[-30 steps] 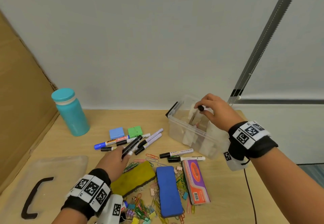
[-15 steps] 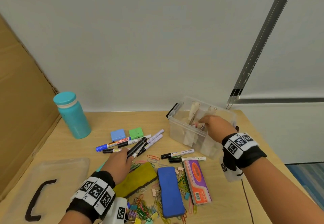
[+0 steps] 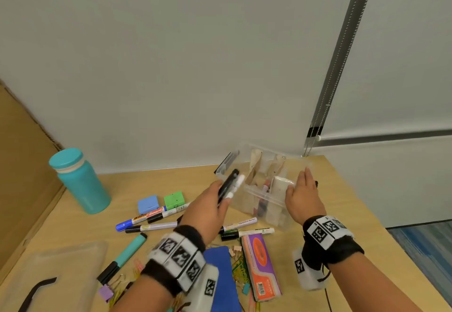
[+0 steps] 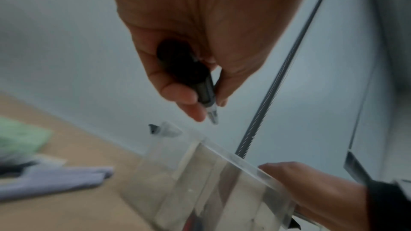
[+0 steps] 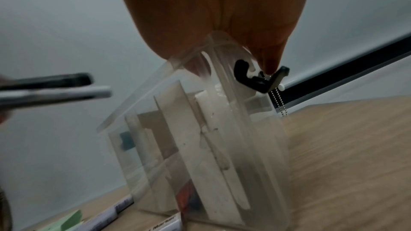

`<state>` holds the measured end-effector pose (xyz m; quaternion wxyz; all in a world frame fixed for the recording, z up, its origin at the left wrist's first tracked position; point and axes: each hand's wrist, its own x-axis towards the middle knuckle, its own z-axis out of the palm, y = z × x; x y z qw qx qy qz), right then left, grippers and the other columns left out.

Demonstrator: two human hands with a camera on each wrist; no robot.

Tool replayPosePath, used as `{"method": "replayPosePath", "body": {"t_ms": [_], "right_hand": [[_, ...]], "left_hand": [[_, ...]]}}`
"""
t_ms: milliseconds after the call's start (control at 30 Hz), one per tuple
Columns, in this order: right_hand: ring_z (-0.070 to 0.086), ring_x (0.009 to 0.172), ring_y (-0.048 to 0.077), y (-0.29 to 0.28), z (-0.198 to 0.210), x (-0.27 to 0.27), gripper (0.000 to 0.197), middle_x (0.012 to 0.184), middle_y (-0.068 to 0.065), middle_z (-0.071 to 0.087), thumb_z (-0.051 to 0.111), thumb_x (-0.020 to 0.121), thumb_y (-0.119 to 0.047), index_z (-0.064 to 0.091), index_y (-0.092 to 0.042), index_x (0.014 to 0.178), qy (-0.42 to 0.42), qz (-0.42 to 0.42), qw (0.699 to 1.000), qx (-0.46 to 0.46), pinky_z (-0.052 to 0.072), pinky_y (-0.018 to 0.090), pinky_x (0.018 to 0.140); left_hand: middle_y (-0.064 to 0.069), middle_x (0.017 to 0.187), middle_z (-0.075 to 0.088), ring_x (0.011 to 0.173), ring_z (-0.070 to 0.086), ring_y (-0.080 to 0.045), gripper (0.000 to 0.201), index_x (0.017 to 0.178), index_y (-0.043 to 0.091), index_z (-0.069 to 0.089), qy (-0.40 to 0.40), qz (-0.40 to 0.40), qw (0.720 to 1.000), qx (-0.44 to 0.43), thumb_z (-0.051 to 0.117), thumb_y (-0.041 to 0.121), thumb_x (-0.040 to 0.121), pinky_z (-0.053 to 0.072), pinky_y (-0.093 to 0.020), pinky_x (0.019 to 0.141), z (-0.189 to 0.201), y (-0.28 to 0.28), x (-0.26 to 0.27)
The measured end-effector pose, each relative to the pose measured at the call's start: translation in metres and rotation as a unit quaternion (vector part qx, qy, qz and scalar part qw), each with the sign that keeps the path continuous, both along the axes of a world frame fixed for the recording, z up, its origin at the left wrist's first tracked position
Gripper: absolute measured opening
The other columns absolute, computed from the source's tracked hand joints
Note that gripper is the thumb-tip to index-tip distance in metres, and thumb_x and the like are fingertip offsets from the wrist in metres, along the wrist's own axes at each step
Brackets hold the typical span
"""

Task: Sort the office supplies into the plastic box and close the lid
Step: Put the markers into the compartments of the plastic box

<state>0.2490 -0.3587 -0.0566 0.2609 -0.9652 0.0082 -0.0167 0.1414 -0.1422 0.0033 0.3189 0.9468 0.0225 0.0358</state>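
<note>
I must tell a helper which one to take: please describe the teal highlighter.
Start at the teal bottle on the left. Toward you, past the row of markers, lies the teal highlighter. It alone has a teal body with a black cap.

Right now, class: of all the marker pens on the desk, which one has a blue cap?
The whiteboard marker at the left end of the pen cluster, just below the small blue block. Its cap is blue; the others lying there have black caps.
</note>
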Motion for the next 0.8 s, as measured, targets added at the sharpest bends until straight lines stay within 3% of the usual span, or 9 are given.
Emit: {"method": "replayPosePath", "body": {"t_ms": [167,233,300,400,533,633,700,800], "right_hand": [[0.002,0.148,0.022,0.000,0.000,-0.003,0.061,0.160,0.005,-0.006,0.028,0.099,-0.027,0.006,-0.002,0.151,-0.007,0.006,1.000,0.011,0.019,0.034,0.116],[0.003,0.148,0.023,0.000,-0.001,-0.004,0.061,0.160,0.006,-0.006,0.028,0.099,-0.027,0.006,-0.002,0.150,-0.010,0.009,1.000,0.009,0.020,0.033,0.116],[0.004,0.148,0.024,0.000,-0.001,-0.004,0.061,0.160,0.006,-0.005,0.028,0.099,-0.027,0.008,-0.002,0.150,-0.017,0.010,1.000,0.010,0.021,0.034,0.116],[0.002,0.148,0.024,0.000,-0.002,-0.004,0.061,0.160,0.005,-0.004,0.028,0.099,-0.028,0.007,-0.002,0.150,-0.023,0.014,1.000,0.012,0.021,0.034,0.116],[0.001,0.148,0.023,0.000,-0.001,-0.006,0.062,0.160,0.004,-0.004,0.029,0.099,-0.028,0.006,-0.004,0.151,-0.026,0.018,0.999,0.010,0.025,0.034,0.114],[0.000,0.148,0.023,-0.001,0.001,-0.007,0.062,0.160,0.004,-0.003,0.028,0.099,-0.029,0.006,-0.005,0.151,-0.029,0.019,0.999,0.004,0.026,0.034,0.114],[0.001,0.148,0.024,-0.001,0.000,-0.007,0.061,0.160,0.005,-0.002,0.028,0.099,-0.029,0.006,-0.005,0.151,-0.030,0.020,0.999,0.003,0.027,0.035,0.114],[0.001,0.148,0.024,-0.001,0.001,-0.008,0.060,0.160,0.004,0.000,0.028,0.098,-0.028,0.009,-0.005,0.150,-0.031,0.021,0.999,0.006,0.028,0.037,0.114]], "left_hand": [[-0.002,0.102,0.064,0.083,0.064,-0.018,0.027,0.120,0.015,0.052,0.010,0.004,0.992,0.128,0.044,0.027,0.098,0.055,-0.032,0.076,0.005,-0.055,0.072],[-0.009,0.108,0.064,0.094,0.064,-0.026,0.026,0.119,0.008,0.053,0.036,-0.014,0.978,0.206,0.044,0.017,0.097,0.053,-0.036,0.080,0.005,-0.071,0.093],[-0.012,0.111,0.064,0.101,0.063,-0.030,0.027,0.118,0.005,0.055,0.054,-0.033,0.959,0.275,0.042,0.009,0.095,0.048,-0.036,0.076,0.006,-0.083,0.107],[-0.013,0.110,0.066,0.101,0.063,-0.030,0.031,0.122,0.006,0.054,0.058,-0.043,0.948,0.309,0.041,0.007,0.094,0.044,-0.035,0.070,0.004,-0.092,0.124],[-0.017,0.117,0.063,0.110,0.057,-0.032,0.031,0.121,0.004,0.054,0.083,-0.032,0.956,0.281,0.036,0.007,0.096,0.048,-0.039,0.085,0.002,-0.094,0.133],[-0.018,0.114,0.064,0.105,0.061,-0.032,0.032,0.123,0.002,0.053,0.085,-0.036,0.972,0.215,0.039,0.006,0.095,0.050,-0.039,0.087,0.004,-0.090,0.125],[-0.012,0.113,0.064,0.101,0.062,-0.028,0.038,0.132,0.009,0.048,0.040,-0.037,0.985,0.162,0.046,0.009,0.094,0.052,-0.037,0.088,0.002,-0.082,0.110],[0.002,0.127,0.055,0.114,0.054,-0.014,0.044,0.140,0.024,0.038,-0.055,-0.034,0.993,0.094,0.045,0.021,0.097,0.047,-0.030,0.097,-0.006,-0.064,0.069]]}}
